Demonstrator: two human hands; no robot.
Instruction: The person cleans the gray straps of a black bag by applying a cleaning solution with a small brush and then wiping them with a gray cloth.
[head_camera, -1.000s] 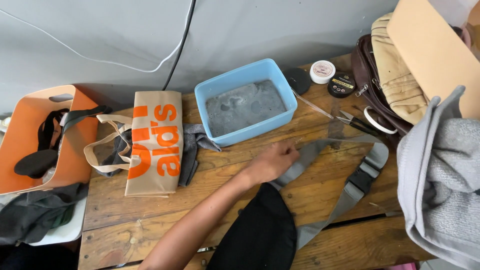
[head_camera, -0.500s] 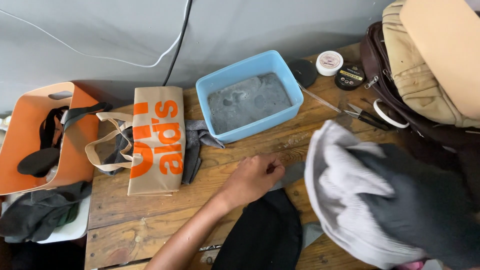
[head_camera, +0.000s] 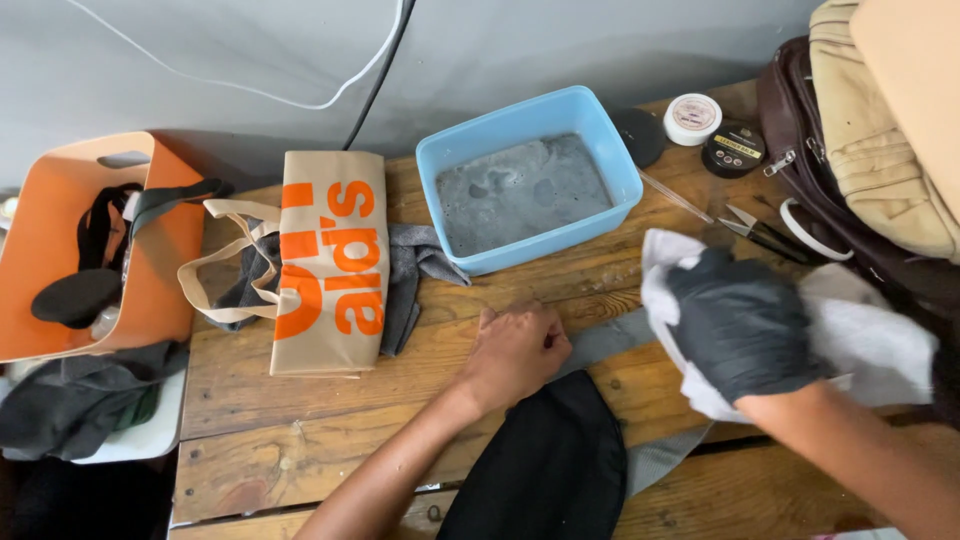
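My left hand (head_camera: 517, 350) is bare and presses down on a grey strap (head_camera: 612, 338) that runs across the wooden table (head_camera: 300, 440). A black bag (head_camera: 550, 470) attached to the strap lies just below that hand. My right hand (head_camera: 742, 322) wears a black glove and grips a white cloth (head_camera: 880, 340), held over the strap to the right of my left hand. The strap's right part is hidden under the cloth.
A blue tub (head_camera: 528, 180) of grey water stands behind the hands. A tan and orange tote bag (head_camera: 330, 262) lies on a grey rag at left, an orange bin (head_camera: 60, 250) beyond it. Two round tins (head_camera: 692, 118), scissors (head_camera: 765, 232) and a brown bag (head_camera: 860, 150) crowd the right.
My right hand has come in from the right with the white cloth and lowered it onto the strap. My left hand has stayed on the strap.
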